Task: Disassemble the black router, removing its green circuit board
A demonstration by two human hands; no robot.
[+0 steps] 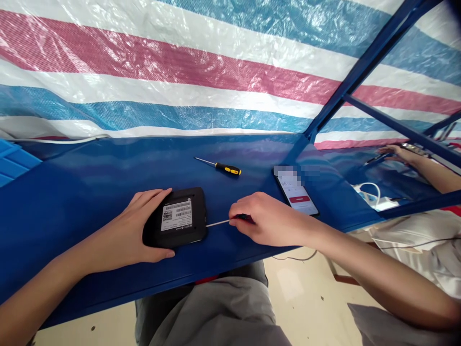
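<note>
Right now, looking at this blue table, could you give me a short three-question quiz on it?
1. True or false: the left hand clasps the black device.
2. What does the right hand grip? A) thin-shafted tool B) pliers C) tape
3. Which lit thing lies just beyond the right hand?
Key: 1 true; 2 A; 3 the smartphone.

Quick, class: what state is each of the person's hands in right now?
Left hand: clasps the black box, thumb at its near edge.
Right hand: closed on a screwdriver, its tip at the box's side.
</note>
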